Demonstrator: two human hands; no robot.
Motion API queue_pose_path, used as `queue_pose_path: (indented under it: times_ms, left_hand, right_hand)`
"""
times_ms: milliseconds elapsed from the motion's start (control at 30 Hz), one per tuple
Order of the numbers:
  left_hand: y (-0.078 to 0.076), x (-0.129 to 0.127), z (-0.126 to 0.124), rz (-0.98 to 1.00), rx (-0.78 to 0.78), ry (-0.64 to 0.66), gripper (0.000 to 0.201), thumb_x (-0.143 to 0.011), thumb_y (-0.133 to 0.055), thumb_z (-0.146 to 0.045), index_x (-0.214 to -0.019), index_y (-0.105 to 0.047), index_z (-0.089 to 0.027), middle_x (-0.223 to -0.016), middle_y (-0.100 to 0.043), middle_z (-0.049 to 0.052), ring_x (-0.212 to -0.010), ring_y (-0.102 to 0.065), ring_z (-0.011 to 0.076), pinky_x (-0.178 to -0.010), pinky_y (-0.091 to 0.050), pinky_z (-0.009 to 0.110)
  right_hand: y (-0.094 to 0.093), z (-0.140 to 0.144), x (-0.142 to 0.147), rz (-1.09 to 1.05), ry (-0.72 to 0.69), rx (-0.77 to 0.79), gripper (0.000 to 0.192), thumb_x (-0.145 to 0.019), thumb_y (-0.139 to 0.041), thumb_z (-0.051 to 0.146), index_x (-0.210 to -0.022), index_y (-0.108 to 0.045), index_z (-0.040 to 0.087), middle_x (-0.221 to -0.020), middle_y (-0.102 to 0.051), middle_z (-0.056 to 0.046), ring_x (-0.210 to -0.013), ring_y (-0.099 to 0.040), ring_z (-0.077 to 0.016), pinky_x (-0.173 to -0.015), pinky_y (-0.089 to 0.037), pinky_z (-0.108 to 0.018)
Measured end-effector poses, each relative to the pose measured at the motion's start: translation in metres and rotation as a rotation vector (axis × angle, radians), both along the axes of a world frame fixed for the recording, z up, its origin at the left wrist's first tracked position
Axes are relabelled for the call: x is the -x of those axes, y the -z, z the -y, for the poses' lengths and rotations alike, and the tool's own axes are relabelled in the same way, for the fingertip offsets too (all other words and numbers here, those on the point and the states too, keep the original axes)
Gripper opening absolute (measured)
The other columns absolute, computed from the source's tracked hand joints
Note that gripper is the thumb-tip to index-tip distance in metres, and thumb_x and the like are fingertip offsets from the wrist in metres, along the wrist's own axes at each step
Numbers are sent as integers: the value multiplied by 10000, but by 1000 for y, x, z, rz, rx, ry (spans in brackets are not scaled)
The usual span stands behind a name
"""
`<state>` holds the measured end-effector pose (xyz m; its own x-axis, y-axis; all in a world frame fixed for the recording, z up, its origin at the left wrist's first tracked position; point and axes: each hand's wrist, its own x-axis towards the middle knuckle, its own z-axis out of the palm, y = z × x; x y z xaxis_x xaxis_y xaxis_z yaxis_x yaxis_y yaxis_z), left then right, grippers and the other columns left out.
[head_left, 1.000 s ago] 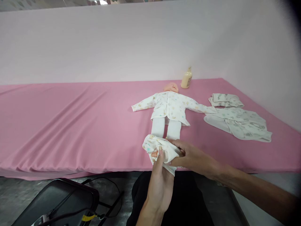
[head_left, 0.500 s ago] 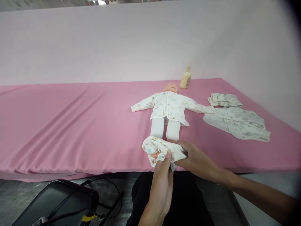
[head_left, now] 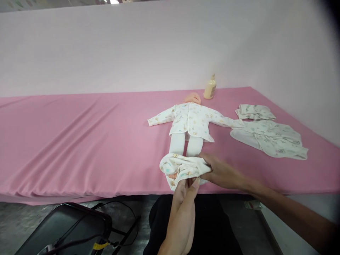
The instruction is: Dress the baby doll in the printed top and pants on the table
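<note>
A baby doll (head_left: 192,98) lies on its back, its head at the far side and its legs toward me. It wears a printed white jacket (head_left: 188,118) and plain white leggings (head_left: 177,143). Printed baby pants (head_left: 186,165) are bunched around the doll's feet; a bit of one foot shows in an opening. My left hand (head_left: 184,209) pinches the near edge of the pants from below. Closed on the right side of the bunched cloth is my right hand (head_left: 221,171), with some fingertips hidden by the fabric.
A cream pump bottle (head_left: 210,88) stands behind the doll's head. To the right lie a folded printed cloth (head_left: 255,112) and a spread printed garment (head_left: 278,140). A pink sheet (head_left: 79,141) covers the table. A black chair (head_left: 66,230) is below its front edge.
My left hand has shifted from the top of the bunched pants to their near edge. The cloth is now stretched wider between my hands, while the doll's body stays in place.
</note>
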<state>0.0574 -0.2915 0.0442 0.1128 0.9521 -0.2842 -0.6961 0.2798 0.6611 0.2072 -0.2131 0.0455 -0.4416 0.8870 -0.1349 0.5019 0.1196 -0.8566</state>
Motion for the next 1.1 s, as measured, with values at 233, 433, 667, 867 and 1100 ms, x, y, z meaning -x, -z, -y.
queue_pose_path:
  times_ms: [233,433,667,867,1100]
  left_hand:
    - [16,-16,3,-202,0,37,427,-885,-669,-326,-1301,-599,-260,-1403,-559,43,-1383,-421,217,-1189,-292,350]
    - [25,-16,9,-247,-23,43,475,-873,-676,-364,-1326,-574,-263,-1422,-537,47,-1385,-413,243,-1178,-310,362]
    - [16,-20,4,-123,-12,16,429,-815,-737,-298,-1226,-630,-237,-1350,-597,54,-1375,-433,255,-1196,-274,364]
    - [7,-4,4,-124,-106,73,332,-792,-752,-312,-1107,-703,-221,-1336,-609,70,-1384,-428,277,-1206,-254,404]
    - [18,68,-2,-886,-170,-201,353,-820,-708,-342,-1165,-692,-270,-1256,-637,66,-1158,-586,259,-1114,-361,391]
  right_hand:
    - [7,19,6,-58,265,61,155,-763,-569,246,-909,-572,194,-951,-593,-35,-911,-547,-212,-799,-459,-343]
    - [7,37,20,-515,430,331,203,-732,-554,209,-933,-571,190,-893,-631,-24,-847,-586,-192,-734,-482,-303]
    - [16,33,23,-612,514,343,198,-693,-602,230,-883,-560,194,-806,-597,-1,-721,-541,-163,-647,-448,-292]
    - [31,12,15,-393,523,163,157,-716,-556,251,-857,-539,184,-791,-570,8,-697,-497,-148,-602,-393,-271]
    - [34,-9,-2,-189,368,-47,208,-767,-579,279,-947,-520,192,-847,-560,4,-744,-517,-162,-610,-397,-271]
